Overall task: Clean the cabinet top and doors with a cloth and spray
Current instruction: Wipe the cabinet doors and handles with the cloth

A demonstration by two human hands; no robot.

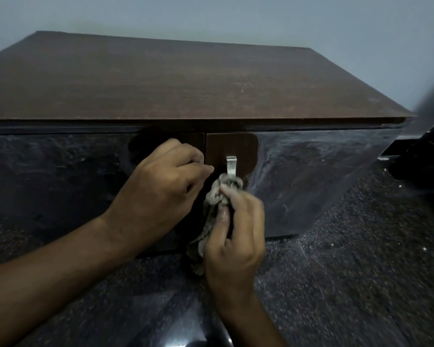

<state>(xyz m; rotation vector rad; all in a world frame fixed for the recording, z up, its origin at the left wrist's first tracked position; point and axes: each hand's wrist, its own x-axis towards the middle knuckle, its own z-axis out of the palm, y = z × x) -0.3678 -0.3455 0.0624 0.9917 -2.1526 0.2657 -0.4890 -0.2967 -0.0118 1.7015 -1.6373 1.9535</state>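
A low brown cabinet stands against the wall, its flat top [176, 78] bare and dusty. Its two glossy dark doors meet at the centre; the right door [311, 176] carries a metal handle [231, 166]. My right hand [236, 236] grips a crumpled grey-brown cloth [218, 196] and holds it against the lower end of that handle. My left hand [161, 186] sits with curled fingers at the inner edge of the left door [55, 186], over the spot where its handle would be; what the fingers hold is hidden. No spray bottle is in view.
Dark speckled polished floor [348, 284] lies in front of the cabinet, with small white flecks at the right. A dark blurred object [426, 151] stands at the right edge next to the cabinet. A pale wall [236, 18] runs behind.
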